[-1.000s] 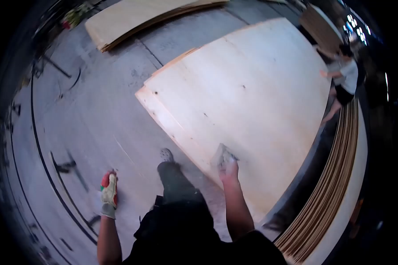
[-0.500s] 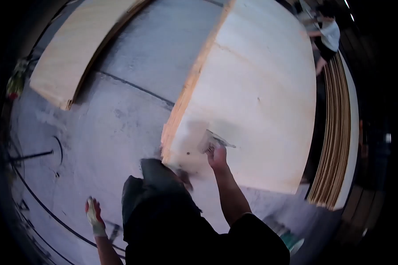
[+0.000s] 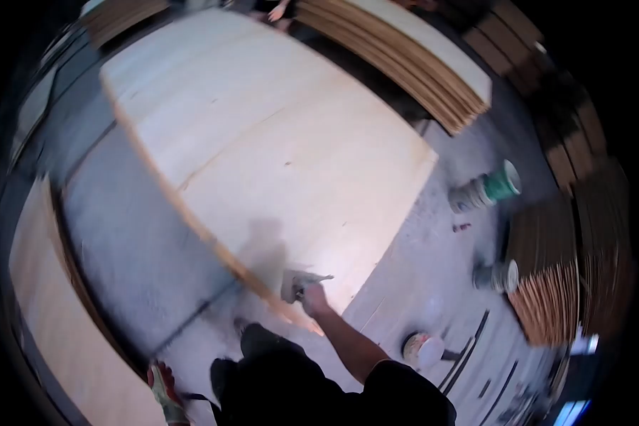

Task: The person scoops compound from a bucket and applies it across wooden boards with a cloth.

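Note:
A large pale wooden sheet point(image 3: 284, 135) lies on top of a stack in the middle of the view. My right hand point(image 3: 311, 297) is closed round a flat scraper-like tool point(image 3: 296, 284), over the near corner of the sheet. My left hand point(image 3: 163, 387), in a white and red glove, hangs low at the left, near the edge of another wooden stack point(image 3: 71, 319). Its fingers look partly blurred, and nothing can be made out in them.
Buckets point(image 3: 503, 182) stand on the floor at the right, with a white-lidded tub point(image 3: 424, 350) nearer me. A stack of boards point(image 3: 405, 64) lies beyond the sheet. Another person's hand point(image 3: 278, 13) shows at the far edge. Brown stacks point(image 3: 547, 284) rise at the right.
The view has swung to the right, bringing the buckets and brown stacks into sight. My right hand still holds the tool, now over the near corner of the sheet.

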Demonstrator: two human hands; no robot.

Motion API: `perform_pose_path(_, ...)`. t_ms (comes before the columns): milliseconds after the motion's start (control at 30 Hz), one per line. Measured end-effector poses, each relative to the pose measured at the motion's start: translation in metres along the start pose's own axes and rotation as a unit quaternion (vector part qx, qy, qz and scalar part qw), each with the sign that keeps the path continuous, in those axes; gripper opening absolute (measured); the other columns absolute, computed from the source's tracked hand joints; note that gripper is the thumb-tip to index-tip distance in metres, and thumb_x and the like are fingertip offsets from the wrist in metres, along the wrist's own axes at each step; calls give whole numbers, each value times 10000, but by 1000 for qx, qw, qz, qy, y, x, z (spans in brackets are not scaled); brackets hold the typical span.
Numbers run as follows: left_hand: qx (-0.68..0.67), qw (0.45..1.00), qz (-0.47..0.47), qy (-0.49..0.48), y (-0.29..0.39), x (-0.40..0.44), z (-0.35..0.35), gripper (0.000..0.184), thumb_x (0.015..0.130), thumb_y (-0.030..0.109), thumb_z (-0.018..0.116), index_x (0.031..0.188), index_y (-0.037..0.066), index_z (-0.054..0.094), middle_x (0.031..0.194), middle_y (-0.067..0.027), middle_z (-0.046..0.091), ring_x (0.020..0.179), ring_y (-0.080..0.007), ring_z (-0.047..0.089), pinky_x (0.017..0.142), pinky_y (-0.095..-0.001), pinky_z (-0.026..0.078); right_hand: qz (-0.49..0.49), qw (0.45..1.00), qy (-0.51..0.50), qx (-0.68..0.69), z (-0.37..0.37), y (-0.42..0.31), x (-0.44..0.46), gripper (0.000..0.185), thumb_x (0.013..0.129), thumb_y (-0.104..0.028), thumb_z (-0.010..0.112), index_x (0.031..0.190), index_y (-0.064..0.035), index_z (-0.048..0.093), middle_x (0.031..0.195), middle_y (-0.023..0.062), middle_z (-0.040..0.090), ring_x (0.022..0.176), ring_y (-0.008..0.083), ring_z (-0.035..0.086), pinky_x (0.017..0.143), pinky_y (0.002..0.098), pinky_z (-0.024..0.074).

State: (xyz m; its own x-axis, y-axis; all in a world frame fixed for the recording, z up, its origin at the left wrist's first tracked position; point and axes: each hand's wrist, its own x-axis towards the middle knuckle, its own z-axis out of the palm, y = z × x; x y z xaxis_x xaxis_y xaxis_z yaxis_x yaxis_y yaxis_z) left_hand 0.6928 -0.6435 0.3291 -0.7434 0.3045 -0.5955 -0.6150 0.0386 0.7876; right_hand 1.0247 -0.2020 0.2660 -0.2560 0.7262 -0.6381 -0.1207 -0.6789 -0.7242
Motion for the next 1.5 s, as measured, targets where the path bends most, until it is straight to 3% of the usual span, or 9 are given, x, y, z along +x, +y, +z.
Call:
perform_pose_path(400, 265, 930, 21, -256, 113, 417, 125, 520, 1013, 418, 559, 1359, 33, 513, 1276, -119, 555, 1119, -250, 544, 940, -424, 478, -83, 978, 185, 59, 219, 19, 107, 262, 917, -81, 531, 1145, -15, 641, 1053, 110, 680, 953, 255, 666, 820, 405, 561)
perform_pose_path(433, 243, 947, 37, -205, 107, 471, 165, 197, 1030, 272, 572, 1157, 125, 603, 830, 53, 500, 742, -73, 470, 655, -266, 433, -104, 968, 226, 39, 230, 22, 124, 241, 920, -91, 533, 1098, -14, 675, 1012, 100, 701, 925, 242, 676, 809, 382, 556)
perform_pose_path(667, 415, 738, 297, -442, 181, 704, 399, 455, 1059, 223, 499, 1450, -6, 461, 1422, -62, 509, 1258, -131, 495, 1056, -283, 430, -128, 916, 357, -132, 289, -62, 238, 230, 925, -103, 590, 1077, 32, 698, 1002, 76, 711, 913, 126, 634, 765, 306, 530)
perform_pose_path(767, 278, 834, 153, -451, 191, 775, 506, 490, 1041, 235, 529, 1436, -46, 464, 1463, -157, 506, 1291, -215, 525, 1065, -354, 437, -183, 856, 417, -244, 274, -88, 322, 221, 935, -90, 581, 1067, 38, 704, 995, 60, 708, 912, 117, 621, 788, 290, 520)
perform_pose_path(900, 657, 494, 504, -268, 198, 839, 622, 573, 1032, 395, 466, 1474, 32, 434, 1497, -257, 425, 1375, -411, 420, 1095, -474, 380, -279, 871, 354, 196, 270, -144, 436, 207, 943, -102, 584, 1030, 42, 704, 993, 90, 724, 952, 206, 685, 844, 342, 535)
perform_pose_path(1000, 690, 380, 608, -105, 149, 874, 651, 548, 1040, 391, 420, 1448, 30, 475, 1464, -253, 473, 1364, -441, 425, 1104, -531, 353, -145, 883, 443, -58, 202, -125, 534, 227, 923, -148, 608, 1051, 24, 680, 1054, 194, 706, 1002, 312, 684, 821, 381, 546)
perform_pose_path(1167, 655, 414, 618, -130, 144, 875, 667, 561, 1039, 386, 391, 1486, 51, 434, 1506, -233, 433, 1391, -435, 388, 1135, -537, 310, -204, 669, 399, -593, 234, -153, 548, 321, 799, -109, 621, 1107, -40, 684, 1047, 216, 662, 964, 413, 643, 812, 485, 535)
perform_pose_path(1367, 704, 377, 593, -108, 149, 882, 670, 548, 1013, 339, 481, 1472, 40, 448, 1511, -227, 418, 1398, -407, 388, 1136, -535, 319, -102, 858, 257, -432, 251, -92, 467, 396, 820, 36, 589, 1196, -56, 671, 1072, 149, 694, 930, 280, 689, 829, 351, 554)
perform_pose_path(1500, 559, 519, 402, -507, 125, 786, 686, 496, 966, 275, 545, 1381, 4, 523, 1442, -216, 494, 1386, -394, 414, 1161, -522, 291, -132, 907, 226, -330, 305, -130, 440, 293, 910, 10, 567, 1185, 11, 667, 1084, 128, 706, 948, 213, 690, 840, 321, 547)
